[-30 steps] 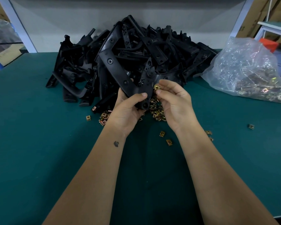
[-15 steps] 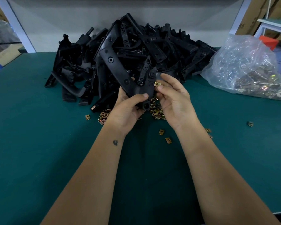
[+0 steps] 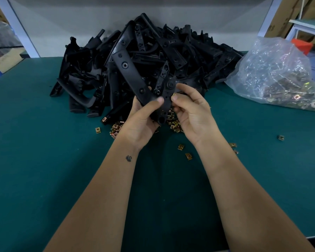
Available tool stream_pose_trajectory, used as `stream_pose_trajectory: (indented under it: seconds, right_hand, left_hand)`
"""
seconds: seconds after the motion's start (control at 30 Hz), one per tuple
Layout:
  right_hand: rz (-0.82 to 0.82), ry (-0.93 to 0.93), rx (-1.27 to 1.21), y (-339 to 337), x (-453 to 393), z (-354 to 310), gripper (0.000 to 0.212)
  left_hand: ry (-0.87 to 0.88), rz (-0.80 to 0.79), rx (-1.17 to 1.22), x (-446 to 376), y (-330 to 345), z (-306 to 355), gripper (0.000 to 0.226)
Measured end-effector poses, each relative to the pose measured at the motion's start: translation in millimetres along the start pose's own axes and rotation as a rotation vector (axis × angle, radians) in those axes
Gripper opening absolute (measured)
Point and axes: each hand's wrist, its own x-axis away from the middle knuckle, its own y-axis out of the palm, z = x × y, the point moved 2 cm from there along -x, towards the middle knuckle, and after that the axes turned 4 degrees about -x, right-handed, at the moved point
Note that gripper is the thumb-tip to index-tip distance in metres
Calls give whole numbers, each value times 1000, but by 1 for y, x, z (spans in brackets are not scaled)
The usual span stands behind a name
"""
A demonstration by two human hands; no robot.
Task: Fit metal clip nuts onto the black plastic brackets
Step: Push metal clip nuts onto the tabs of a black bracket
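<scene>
Black plastic bracket (image 3: 135,82) is held up over the green table (image 3: 44,160), just in front of the bracket pile (image 3: 171,51). Left hand (image 3: 142,120) has fingers wrapped behind it, thumb clamped on the front face. Right hand (image 3: 193,113) pinches a brass clip nut (image 3: 175,96) between thumb and forefinger, touching the bracket's right edge — whether it's seated yet, can't tell. Loose clip nuts (image 3: 175,124) lie scattered below the hands; more sit in the plastic bag (image 3: 280,75) at right. Risks, prob.: nut goes on crooked and misses the hole, or springs out of the pinch — small part, thin grip — and drops among the spares.
</scene>
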Motion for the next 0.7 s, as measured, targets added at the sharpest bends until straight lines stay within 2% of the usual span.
stream_pose_trajectory:
  seconds: [0.17, 0.4, 0.7]
  right_hand:
    - [-40, 11, 91, 2, 2, 0, 34]
    - [-59, 37, 189, 1, 4, 0, 30]
    - [-78, 36, 189, 0, 4, -2, 30]
  left_hand:
    - [-11, 76, 25, 0, -2, 1, 51]
    - [0, 47, -38, 2, -10, 4, 51]
    - [-12, -9, -44, 1, -10, 4, 51]
